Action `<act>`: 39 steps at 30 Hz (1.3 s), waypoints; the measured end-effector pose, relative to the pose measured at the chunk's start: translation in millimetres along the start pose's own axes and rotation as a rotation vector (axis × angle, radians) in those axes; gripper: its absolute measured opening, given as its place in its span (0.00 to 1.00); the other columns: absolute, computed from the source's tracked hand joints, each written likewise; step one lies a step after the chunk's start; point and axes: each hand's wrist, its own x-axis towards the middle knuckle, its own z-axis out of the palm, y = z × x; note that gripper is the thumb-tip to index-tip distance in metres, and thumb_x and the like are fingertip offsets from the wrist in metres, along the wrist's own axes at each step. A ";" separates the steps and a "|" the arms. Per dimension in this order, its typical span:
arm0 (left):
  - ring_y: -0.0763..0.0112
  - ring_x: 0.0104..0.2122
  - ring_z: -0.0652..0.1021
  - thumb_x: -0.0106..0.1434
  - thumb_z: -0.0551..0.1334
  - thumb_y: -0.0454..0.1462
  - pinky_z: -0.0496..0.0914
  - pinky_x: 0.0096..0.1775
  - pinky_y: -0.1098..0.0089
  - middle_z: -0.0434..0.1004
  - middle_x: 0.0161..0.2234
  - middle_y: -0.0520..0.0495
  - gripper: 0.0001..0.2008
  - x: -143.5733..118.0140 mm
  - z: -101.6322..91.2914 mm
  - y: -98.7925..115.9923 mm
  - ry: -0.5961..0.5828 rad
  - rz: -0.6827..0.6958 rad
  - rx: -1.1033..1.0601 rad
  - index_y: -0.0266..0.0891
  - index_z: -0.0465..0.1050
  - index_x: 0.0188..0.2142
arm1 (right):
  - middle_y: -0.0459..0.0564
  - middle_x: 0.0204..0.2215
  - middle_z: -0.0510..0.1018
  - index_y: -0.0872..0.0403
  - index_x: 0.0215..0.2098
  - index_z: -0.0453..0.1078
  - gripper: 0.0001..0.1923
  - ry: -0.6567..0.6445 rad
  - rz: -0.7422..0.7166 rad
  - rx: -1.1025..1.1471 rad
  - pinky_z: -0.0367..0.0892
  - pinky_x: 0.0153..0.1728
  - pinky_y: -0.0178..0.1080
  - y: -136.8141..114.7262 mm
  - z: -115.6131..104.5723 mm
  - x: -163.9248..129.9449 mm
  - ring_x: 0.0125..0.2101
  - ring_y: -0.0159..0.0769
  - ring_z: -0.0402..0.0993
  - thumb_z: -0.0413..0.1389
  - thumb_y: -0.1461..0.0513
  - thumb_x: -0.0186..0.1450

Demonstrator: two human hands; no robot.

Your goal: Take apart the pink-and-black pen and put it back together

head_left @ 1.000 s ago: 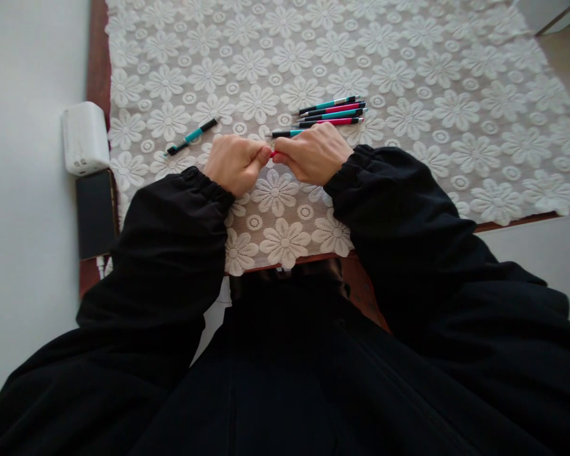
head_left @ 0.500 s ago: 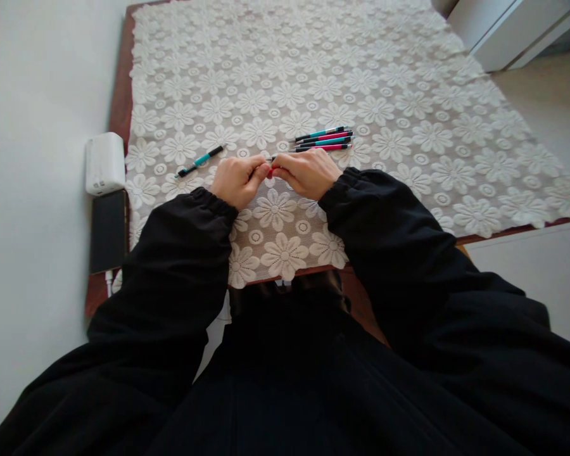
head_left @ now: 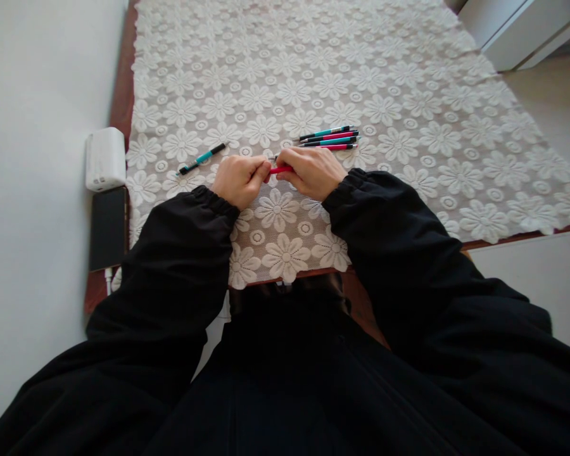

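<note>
In the head view, the left hand [head_left: 240, 180] and right hand [head_left: 313, 172] are pinching a red pen [head_left: 280, 169] between closed fingers above the lace tablecloth [head_left: 408, 95]. Four pens [head_left: 330, 137] are lying at one o'clock from the hands, a teal pen [head_left: 202, 158] at ten o'clock.

A lace cloth [head_left: 408, 95] is lying over the table [head_left: 118, 95]; the left hand [head_left: 240, 180] and right hand [head_left: 313, 172] are meeting on it near the front edge, a pen [head_left: 280, 169] lying between them; just behind the right hand a row of pens [head_left: 330, 137] is lying; left of the left hand — apart — a single pen [head_left: 202, 158] is lying; at the table's left edge a charger block [head_left: 105, 158] is sitting behind a phone [head_left: 107, 229].
</note>
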 end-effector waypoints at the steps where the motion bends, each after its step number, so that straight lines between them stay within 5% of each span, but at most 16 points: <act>1: 0.70 0.20 0.68 0.72 0.53 0.41 0.56 0.28 0.65 0.69 0.20 0.49 0.19 0.1 -0.1 0.2 0.001 -0.003 0.002 0.39 0.75 0.27 | 0.53 0.38 0.79 0.55 0.47 0.73 0.16 0.007 0.003 0.004 0.53 0.34 0.39 0.1 -0.1 0.1 0.35 0.39 0.70 0.50 0.54 0.72; 7: 0.68 0.21 0.69 0.72 0.53 0.41 0.57 0.28 0.64 0.71 0.20 0.49 0.19 0.7 -1.1 1.9 -0.004 -0.023 -0.004 0.41 0.75 0.27 | 0.52 0.33 0.78 0.55 0.45 0.73 0.20 -0.057 0.073 -0.001 0.54 0.34 0.40 -1.0 -1.3 -0.1 0.33 0.40 0.71 0.44 0.52 0.75; 14: 0.68 0.21 0.69 0.71 0.53 0.43 0.57 0.27 0.65 0.66 0.17 0.50 0.19 0.6 -0.5 0.8 0.002 -0.049 0.012 0.42 0.75 0.27 | 0.52 0.35 0.79 0.55 0.49 0.72 0.17 -0.021 0.042 0.007 0.54 0.34 0.39 2.7 1.1 1.1 0.33 0.40 0.70 0.53 0.54 0.69; 18: 0.67 0.23 0.71 0.72 0.53 0.44 0.58 0.28 0.66 0.70 0.19 0.49 0.19 0.3 0.9 0.2 -0.002 -0.047 0.000 0.42 0.76 0.28 | 0.51 0.32 0.78 0.54 0.45 0.74 0.18 -0.070 0.059 0.005 0.54 0.34 0.40 2.1 1.3 0.4 0.33 0.41 0.71 0.48 0.52 0.71; 39: 0.67 0.22 0.70 0.73 0.54 0.43 0.57 0.29 0.64 0.72 0.22 0.47 0.19 0.8 1.8 -0.5 -0.050 0.001 0.048 0.40 0.79 0.31 | 0.54 0.39 0.79 0.55 0.47 0.73 0.17 -0.088 0.017 0.066 0.57 0.37 0.40 3.4 2.1 0.1 0.37 0.41 0.72 0.49 0.53 0.72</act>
